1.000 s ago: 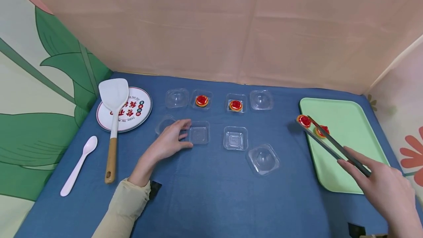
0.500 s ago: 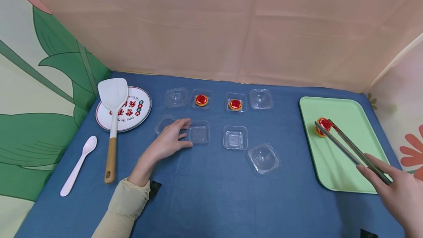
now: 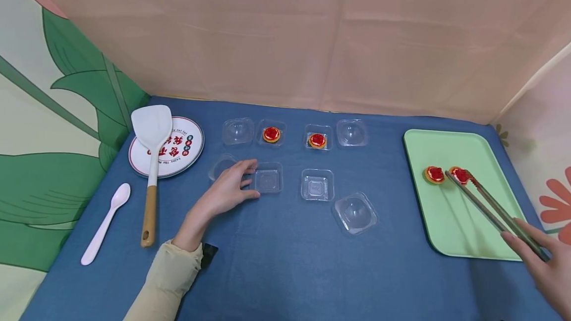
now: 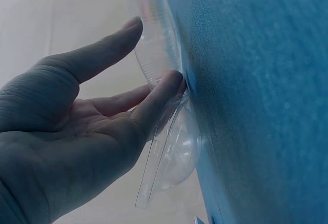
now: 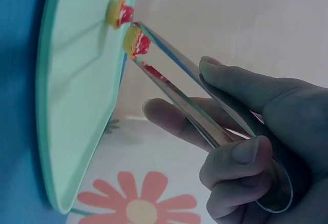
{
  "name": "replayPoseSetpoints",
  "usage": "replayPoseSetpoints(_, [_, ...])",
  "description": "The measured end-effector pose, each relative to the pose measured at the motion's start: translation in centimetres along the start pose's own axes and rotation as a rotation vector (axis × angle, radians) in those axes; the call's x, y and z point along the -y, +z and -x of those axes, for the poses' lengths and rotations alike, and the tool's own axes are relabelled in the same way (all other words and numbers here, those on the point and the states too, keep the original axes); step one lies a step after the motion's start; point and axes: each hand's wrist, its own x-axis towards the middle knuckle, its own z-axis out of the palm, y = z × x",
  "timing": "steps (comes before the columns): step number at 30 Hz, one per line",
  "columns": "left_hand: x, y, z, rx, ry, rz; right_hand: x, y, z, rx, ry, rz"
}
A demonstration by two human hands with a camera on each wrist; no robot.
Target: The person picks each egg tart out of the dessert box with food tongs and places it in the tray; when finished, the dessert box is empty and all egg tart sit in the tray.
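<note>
My left hand rests at the left side of a clear plastic box, thumb by its front corner and fingers by its back corner. In the left wrist view, a fingertip touches the clear box near the hinge of its open lid. My right hand grips metal tongs. Between the tong tips is a small red-topped tart, close over the green tray. A second red-topped tart sits on the tray just left of it.
Two open clear boxes at the back hold a tart and another tart. A further clear box stands open in the middle, its lid beside it. Left lie plates, a white spatula and a spoon.
My right hand has moved right with the tongs, carrying the tart from the tray's left edge past the other tart. The left hand has stayed in place.
</note>
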Motion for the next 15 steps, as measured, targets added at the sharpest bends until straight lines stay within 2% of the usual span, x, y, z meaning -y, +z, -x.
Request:
replayPoseSetpoints(5, [0.1,0.0,0.0,-0.004,0.007,-0.007,-0.7,0.3,-0.3,-0.006,0.046,-0.047])
replayPoseSetpoints(15, [-0.1,-0.1,0.2,0.0,-0.002,-0.018,-2.8,1.3,-0.9,-0.061,0.067,-0.026])
